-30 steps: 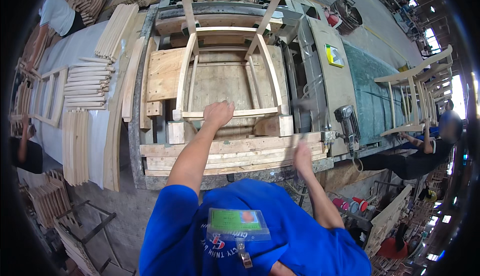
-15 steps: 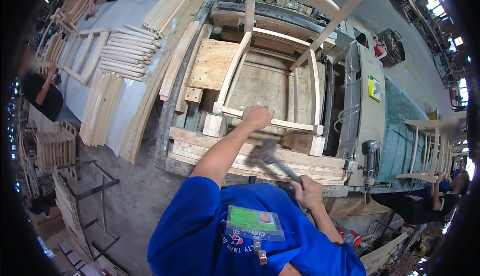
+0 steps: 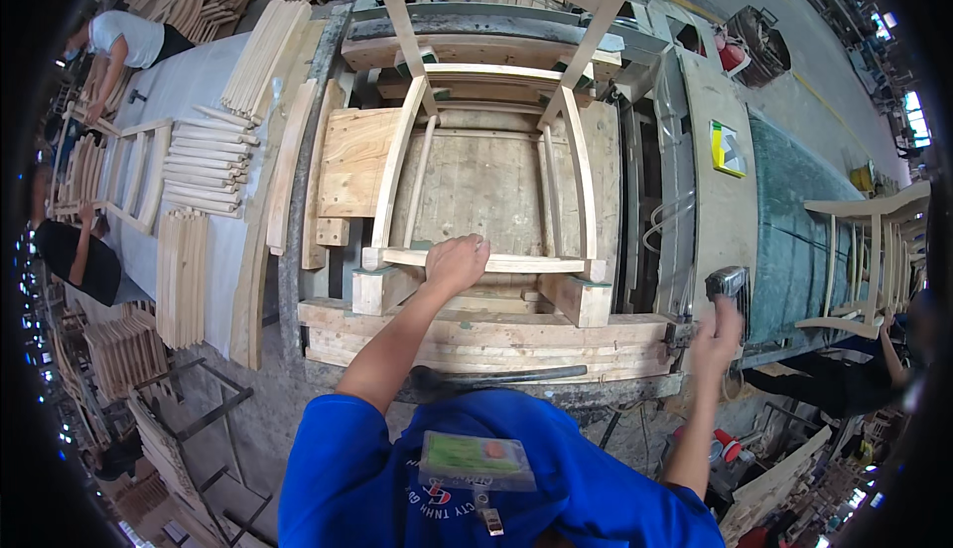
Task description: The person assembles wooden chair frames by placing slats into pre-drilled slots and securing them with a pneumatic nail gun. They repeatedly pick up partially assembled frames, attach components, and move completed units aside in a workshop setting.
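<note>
While we are pressing our left hand (image 3: 455, 262) on the chair frame (image 3: 486, 260), our right hand (image 3: 717, 335) is gripping a hammer (image 3: 727, 282); swinging badly could smash our fingers.

1. Light table (image 3: 213, 81) at left, loaded with bundles of curved wooden slats (image 3: 263, 57) and short turned sticks (image 3: 204, 166).
2. Flat slats (image 3: 184, 290) stacked at the table's near edge.
3. Person in white shirt (image 3: 129, 37) bent over the table's far end; another in dark top (image 3: 74, 260) at left edge.
4. Finished chair frame (image 3: 874, 250) at right, beside a green machine cover (image 3: 794, 240).
5. Red container (image 3: 730, 52) on the floor, upper right.
6. More stacked chair parts (image 3: 124, 349) on the floor, lower left.
</note>
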Demonstrator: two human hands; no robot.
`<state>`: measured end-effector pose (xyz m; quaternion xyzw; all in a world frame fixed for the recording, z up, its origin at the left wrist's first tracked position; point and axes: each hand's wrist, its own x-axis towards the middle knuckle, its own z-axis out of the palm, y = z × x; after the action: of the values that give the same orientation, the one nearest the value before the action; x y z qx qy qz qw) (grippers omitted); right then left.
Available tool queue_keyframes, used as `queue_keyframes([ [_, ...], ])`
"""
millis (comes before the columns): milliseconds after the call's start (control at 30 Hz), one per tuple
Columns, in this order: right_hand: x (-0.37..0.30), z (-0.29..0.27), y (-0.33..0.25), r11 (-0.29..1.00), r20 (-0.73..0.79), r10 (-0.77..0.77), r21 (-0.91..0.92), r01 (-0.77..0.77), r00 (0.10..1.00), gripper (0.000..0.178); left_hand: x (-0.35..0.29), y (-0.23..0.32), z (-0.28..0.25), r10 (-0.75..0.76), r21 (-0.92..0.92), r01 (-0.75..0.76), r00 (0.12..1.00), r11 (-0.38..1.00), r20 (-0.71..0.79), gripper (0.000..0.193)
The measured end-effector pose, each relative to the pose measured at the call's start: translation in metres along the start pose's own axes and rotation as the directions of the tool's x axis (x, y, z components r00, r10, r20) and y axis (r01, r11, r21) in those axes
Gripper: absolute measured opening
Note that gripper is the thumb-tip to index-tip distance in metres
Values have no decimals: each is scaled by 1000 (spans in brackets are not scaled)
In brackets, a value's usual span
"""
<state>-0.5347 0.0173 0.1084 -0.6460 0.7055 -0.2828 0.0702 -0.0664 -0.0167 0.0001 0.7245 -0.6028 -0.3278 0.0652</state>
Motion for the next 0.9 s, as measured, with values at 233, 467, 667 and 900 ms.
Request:
queue_keyframes([
  [233,41,-2,143,891,332,254,-446,-86,908,75,15,0,11,-10,-124,4,999,992,-44,36],
  [467,70,-3,151,941,420,109,-335,42,901,61,12,2,22,3,-374,-52,992,926,-129,31],
  [667,131,-35,43,898,475,434,-160,-410,766,34,5,73,17,70,-726,-187,980,662,-189,27],
  [900,188,8,-205,957,786,243,-99,-271,568,40,-14,175,29,298,-938,142,924,316,240,72],
])
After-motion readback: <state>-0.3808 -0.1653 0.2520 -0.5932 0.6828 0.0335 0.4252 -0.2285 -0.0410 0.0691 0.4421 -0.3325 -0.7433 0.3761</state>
